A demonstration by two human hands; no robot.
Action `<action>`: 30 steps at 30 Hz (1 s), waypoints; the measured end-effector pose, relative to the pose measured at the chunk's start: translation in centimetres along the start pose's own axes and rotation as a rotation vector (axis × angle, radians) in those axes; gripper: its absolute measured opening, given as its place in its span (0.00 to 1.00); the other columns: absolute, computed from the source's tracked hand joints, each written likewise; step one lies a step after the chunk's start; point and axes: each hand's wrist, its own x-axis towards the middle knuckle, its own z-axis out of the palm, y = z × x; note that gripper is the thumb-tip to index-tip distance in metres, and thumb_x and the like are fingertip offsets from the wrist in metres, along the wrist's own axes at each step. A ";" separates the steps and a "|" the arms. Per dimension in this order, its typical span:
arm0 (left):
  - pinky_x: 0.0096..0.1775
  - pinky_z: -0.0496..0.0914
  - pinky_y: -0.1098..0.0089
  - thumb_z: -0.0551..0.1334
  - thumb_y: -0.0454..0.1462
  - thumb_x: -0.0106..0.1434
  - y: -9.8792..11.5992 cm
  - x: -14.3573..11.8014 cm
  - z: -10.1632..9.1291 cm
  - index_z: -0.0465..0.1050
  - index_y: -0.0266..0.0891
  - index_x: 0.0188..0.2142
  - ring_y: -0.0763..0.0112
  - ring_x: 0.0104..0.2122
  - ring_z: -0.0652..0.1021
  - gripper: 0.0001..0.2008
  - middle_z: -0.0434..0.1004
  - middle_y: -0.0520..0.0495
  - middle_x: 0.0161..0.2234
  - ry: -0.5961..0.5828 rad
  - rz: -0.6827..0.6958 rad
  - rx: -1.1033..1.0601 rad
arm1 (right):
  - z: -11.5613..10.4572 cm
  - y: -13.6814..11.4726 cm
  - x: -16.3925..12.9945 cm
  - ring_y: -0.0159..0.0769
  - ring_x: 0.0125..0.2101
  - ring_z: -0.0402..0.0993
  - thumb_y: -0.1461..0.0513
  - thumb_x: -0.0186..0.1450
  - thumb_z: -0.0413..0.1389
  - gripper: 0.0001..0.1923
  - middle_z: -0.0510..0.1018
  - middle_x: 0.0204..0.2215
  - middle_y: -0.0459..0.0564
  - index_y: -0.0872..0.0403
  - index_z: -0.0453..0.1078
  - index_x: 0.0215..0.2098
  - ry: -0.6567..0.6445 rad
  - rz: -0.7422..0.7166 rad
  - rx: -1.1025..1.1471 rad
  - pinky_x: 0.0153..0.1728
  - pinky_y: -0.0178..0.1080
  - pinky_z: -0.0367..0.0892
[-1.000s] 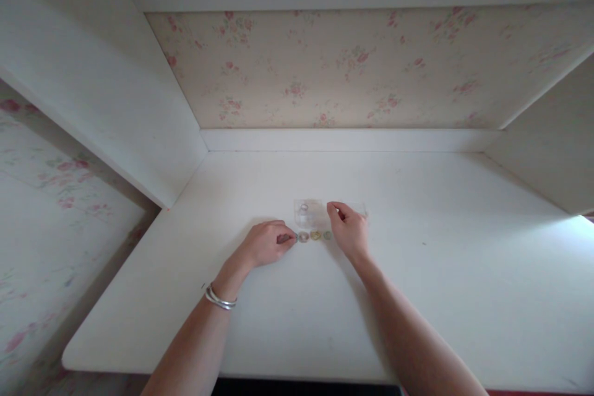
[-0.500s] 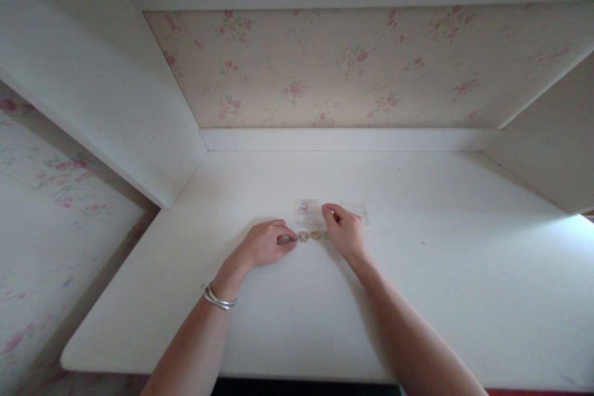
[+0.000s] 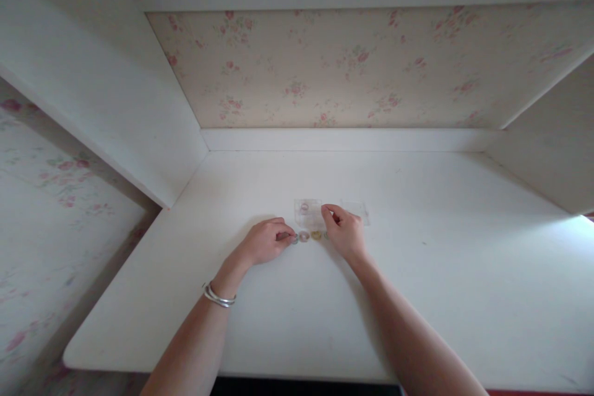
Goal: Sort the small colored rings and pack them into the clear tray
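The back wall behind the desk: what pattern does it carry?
Small pink flowers on cream, on the back wall, seen in the head view.

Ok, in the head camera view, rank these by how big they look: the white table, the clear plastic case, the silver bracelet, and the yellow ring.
1. White table, far the largest.
2. Clear plastic case.
3. Silver bracelet; nearer the camera, so its rank against the case is unsure.
4. Yellow ring, smallest.
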 end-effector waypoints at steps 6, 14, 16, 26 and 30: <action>0.31 0.62 0.74 0.56 0.40 0.61 -0.3 0.3 -0.2 0.76 0.39 0.33 0.75 0.27 0.69 0.11 0.68 0.51 0.27 0.062 -0.021 -0.163 | 0.0 0.0 -0.2 0.30 0.20 0.66 0.55 0.65 0.47 0.16 0.74 0.19 0.45 0.51 0.75 0.35 0.004 -0.099 -0.065 0.26 0.33 0.56; 0.31 0.63 0.73 0.54 0.45 0.62 -0.8 0.5 -0.4 0.74 0.37 0.35 0.74 0.28 0.68 0.15 0.68 0.50 0.30 0.187 -0.055 -0.230 | -0.4 -2.3 -1.9 0.32 0.28 0.65 0.60 0.65 0.48 0.13 0.74 0.22 0.47 0.52 0.74 0.30 -0.272 -0.618 -0.237 0.34 0.38 0.49; 0.31 0.62 0.73 0.54 0.45 0.63 -0.8 0.5 -0.4 0.74 0.37 0.34 0.73 0.28 0.67 0.15 0.67 0.50 0.29 0.227 -0.049 -0.220 | -0.4 -2.8 -2.2 0.33 0.30 0.64 0.60 0.64 0.49 0.12 0.73 0.23 0.47 0.51 0.74 0.29 -0.326 -0.663 -0.269 0.34 0.39 0.48; 0.30 0.63 0.73 0.55 0.44 0.63 1.0 2.3 0.1 0.73 0.38 0.33 0.74 0.27 0.67 0.14 0.67 0.51 0.27 0.468 -0.053 -0.212 | 0.2 -2.8 -2.4 0.35 0.33 0.61 0.61 0.63 0.50 0.10 0.72 0.26 0.48 0.51 0.73 0.29 -0.400 -0.696 -0.303 0.35 0.41 0.48; 0.32 0.65 0.73 0.55 0.43 0.62 1.1 4.3 0.7 0.74 0.37 0.34 0.74 0.28 0.70 0.13 0.70 0.50 0.29 0.481 -0.071 -0.214 | 0.3 -2.9 -2.6 0.34 0.32 0.61 0.62 0.63 0.51 0.11 0.72 0.26 0.48 0.53 0.71 0.25 -0.364 -0.712 -0.294 0.34 0.40 0.48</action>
